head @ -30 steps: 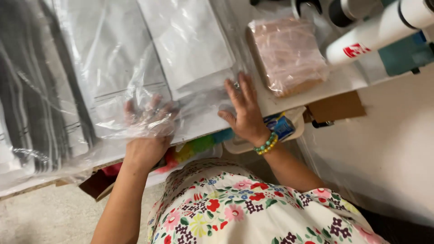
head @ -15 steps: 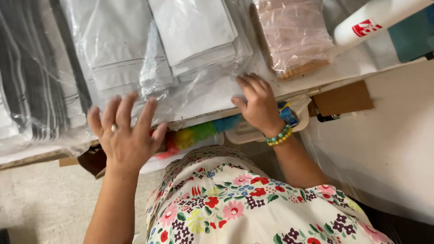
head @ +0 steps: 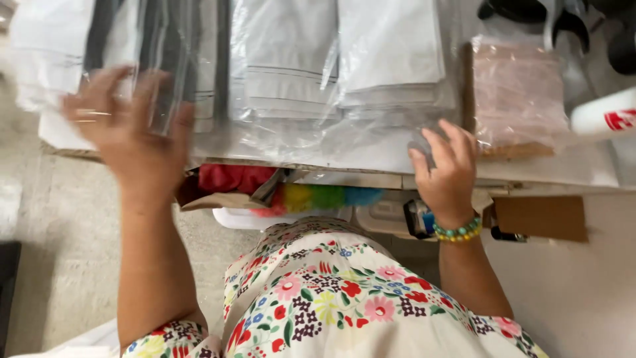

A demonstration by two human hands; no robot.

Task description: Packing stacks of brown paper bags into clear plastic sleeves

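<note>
Hovering splayed and empty, left hand [head: 126,129] — right hand [head: 445,169] curls onto clear plastic bag [head: 344,136].

White folded packets [head: 387,50] in clear film, green-and-yellow bead bracelet [head: 457,231], floral dress [head: 344,298]

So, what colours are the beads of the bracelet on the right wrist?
The bracelet has green beads and yellow beads, seen in the head view.

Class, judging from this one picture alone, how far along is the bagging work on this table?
Done: two stacks of white folded pieces lie inside clear plastic bags. In hand: the right hand presses the bag edge near the table's front; the left hand, blurred, hovers open over darker bagged items. Left: cannot tell whether the bags are sealed.
</note>
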